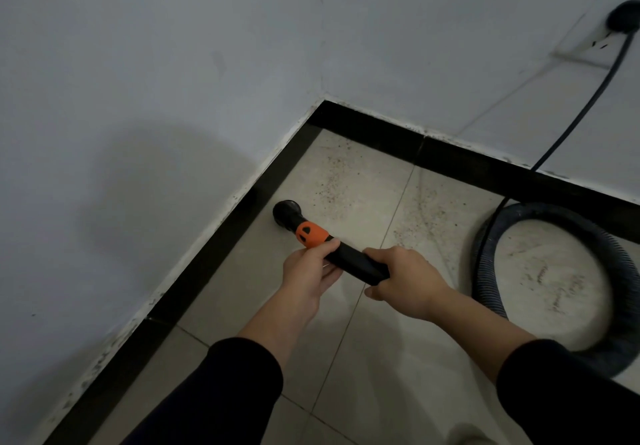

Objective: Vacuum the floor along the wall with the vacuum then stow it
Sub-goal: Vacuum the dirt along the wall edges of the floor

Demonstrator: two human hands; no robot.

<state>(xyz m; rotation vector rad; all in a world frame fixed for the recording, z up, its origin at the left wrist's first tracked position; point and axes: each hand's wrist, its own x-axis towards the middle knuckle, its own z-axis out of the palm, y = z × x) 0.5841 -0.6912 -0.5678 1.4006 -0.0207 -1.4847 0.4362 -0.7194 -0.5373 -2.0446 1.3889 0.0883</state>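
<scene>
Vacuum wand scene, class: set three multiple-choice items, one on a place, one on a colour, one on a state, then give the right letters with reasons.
1. Where is the nozzle?
A. beside the black baseboard
B. on the wall socket
C. inside the hose loop

2. What colour is the collar behind the nozzle?
A. green
B. orange
C. white

3. How is the wand held?
A. left hand only
B. lying free
C. both hands

Answers:
1 A, the nozzle sits on the tile next to the baseboard.
2 B, the collar is plainly orange.
3 C, the left hand and right hand both wrap the wand.
</scene>
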